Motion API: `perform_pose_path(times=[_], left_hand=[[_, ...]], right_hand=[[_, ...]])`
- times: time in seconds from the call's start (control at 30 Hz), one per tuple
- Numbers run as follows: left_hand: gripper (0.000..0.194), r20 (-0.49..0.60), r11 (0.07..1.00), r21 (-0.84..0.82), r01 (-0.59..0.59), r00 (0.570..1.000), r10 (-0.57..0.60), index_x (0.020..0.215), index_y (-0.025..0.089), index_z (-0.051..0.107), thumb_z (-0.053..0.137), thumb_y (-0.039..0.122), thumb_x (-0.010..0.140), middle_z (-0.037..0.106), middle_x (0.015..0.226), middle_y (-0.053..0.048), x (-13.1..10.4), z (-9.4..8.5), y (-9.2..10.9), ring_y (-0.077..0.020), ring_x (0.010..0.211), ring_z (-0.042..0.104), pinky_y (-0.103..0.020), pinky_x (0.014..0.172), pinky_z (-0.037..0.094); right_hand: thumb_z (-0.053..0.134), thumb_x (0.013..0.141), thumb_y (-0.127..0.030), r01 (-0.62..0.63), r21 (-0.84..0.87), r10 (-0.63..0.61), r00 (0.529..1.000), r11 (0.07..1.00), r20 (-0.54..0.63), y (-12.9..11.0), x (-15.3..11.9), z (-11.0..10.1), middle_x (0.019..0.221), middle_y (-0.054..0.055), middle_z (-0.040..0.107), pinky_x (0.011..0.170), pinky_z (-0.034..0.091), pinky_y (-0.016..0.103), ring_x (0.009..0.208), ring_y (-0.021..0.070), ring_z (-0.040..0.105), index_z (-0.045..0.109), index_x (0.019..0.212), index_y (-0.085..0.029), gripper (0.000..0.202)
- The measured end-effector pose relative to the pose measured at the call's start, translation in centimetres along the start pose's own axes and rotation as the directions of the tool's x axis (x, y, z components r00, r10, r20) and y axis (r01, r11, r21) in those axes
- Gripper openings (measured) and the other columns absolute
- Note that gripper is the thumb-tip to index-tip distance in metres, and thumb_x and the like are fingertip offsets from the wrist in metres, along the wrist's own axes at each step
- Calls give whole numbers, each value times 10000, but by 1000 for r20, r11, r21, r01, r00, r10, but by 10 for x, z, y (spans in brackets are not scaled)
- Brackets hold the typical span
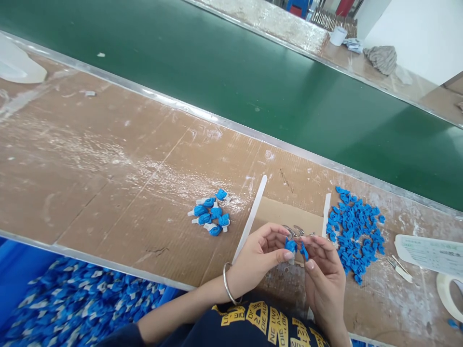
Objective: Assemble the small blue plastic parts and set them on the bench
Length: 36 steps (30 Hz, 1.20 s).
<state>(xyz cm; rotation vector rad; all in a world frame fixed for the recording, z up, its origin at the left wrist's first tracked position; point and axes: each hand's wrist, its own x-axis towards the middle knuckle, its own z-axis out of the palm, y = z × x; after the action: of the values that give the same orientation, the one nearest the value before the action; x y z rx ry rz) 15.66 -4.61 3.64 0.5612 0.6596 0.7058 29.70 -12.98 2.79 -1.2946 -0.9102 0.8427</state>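
Note:
Between thumb and fingers, my left hand (262,253) pinches a small blue piece with a pale tab (290,246). My right hand (325,272) grips a smaller blue piece (304,250) close beside it. Metal rings (298,231) show just above the fingertips; whether they are attached to the held pieces I cannot tell. Both hands are over a cardboard patch (289,212) bordered by white strips. Left of it lies a group of blue pieces with pale tabs (213,213). A heap of small plain blue pieces (356,231) lies to the right.
Beyond the cardboard-covered table (108,159) runs a green conveyor belt (231,72). At right are tweezers (400,267), a printed white card (430,253) and a tape roll (448,291). Below the table's left front edge is a mass of blue-and-white pieces (83,303).

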Motion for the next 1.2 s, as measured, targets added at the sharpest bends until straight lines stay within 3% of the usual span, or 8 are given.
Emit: perform_pose_path(times=[0.3,0.53,0.77,0.9,0.97,1.03,1.13,1.2], left_hand=[[336,38,1000,-6,-12,999,13,890,181,691,916,337,695,701,791,10,-3,2,0,-114,751,640,-220,745,520],[389,-19,999,13,35,999,-35,832,165,698,949,382,629,691,718,1,-7,1,3,-119,671,617,-226,678,515],[389,-33,999,25,37,999,-36,815,164,680,937,402,647,681,685,11,-9,-2,-2,-98,620,598,-190,611,493],[291,-54,951,295,-92,992,113,875,183,691,850,389,746,699,751,-14,-14,-12,14,-147,667,632,-249,634,529],[202,-120,791,568,-229,927,355,928,197,697,768,350,817,713,838,-31,-16,-28,31,-178,745,655,-284,683,540],[174,-141,485,842,-238,770,622,989,203,692,700,326,865,710,898,-34,-15,-53,53,-190,786,655,-309,729,536],[199,-53,9,997,81,568,821,1002,182,681,668,337,879,705,910,-38,-9,-99,83,-202,784,646,-355,793,538],[190,2,-175,950,259,556,831,975,171,676,585,322,904,701,894,-64,-6,-125,97,-255,855,657,-430,865,536]], right_hand=[[703,976,-327,55,-91,-56,998,994,-3,-2,-1,7,1094,104,718,809,640,374,998,255,711,656,1156,-252,201],[567,1013,-155,431,-406,-354,901,806,252,-3,-5,1,1212,81,672,914,590,474,1156,276,623,627,1324,-307,352],[467,1061,-259,487,-400,-328,855,777,403,-3,-11,-3,1330,113,607,969,547,536,1260,311,553,474,1474,-272,413],[515,1057,-259,456,-532,-277,881,714,384,-5,10,-30,1255,77,657,959,538,500,1212,291,583,563,1375,-289,323],[567,1037,-251,368,-706,-312,925,605,215,-1,23,-53,1123,72,694,890,548,435,1047,260,650,655,1222,-255,205],[561,1040,-326,284,-835,-329,935,471,132,5,33,-75,1041,85,694,839,543,411,966,260,663,691,1094,-209,183],[465,1064,-436,277,-909,-263,944,311,198,16,41,-97,1029,107,687,803,536,401,949,274,667,687,1043,-171,346],[399,1077,-434,295,-925,-245,940,238,237,21,42,-101,1015,110,689,767,531,378,927,267,674,682,1020,-161,397]])
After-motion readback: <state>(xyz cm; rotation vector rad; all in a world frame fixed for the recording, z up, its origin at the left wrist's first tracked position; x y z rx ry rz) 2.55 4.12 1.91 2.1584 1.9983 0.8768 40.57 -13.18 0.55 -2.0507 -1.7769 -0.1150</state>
